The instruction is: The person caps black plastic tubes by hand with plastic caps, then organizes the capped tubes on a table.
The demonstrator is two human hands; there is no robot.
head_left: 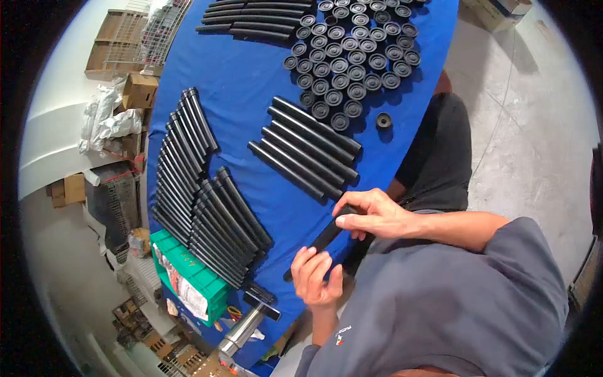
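Note:
A black tube (pixel 328 237) lies slantwise between my two hands, over the near edge of the blue-covered table. My right hand (pixel 377 217) is closed round its upper end, with the thumb pressed along it; that end is mostly hidden. Lower down, the curled fingers of my left hand (pixel 314 276) rest round the tube, and its lower tip shows past them. Just beyond my hands, several loose black tubes (pixel 301 151) lie side by side. One round black cap (pixel 384 120) sits apart from a large group of similar caps (pixel 352 63).
More black tubes with fitted ends (pixel 207 195) are stacked at the left, beside a green crate (pixel 188 276). A metal stand (pixel 245 327) is at the table's lower edge. More tubes (pixel 254 17) lie at the far end. A cardboard box (pixel 499 14) is on the floor.

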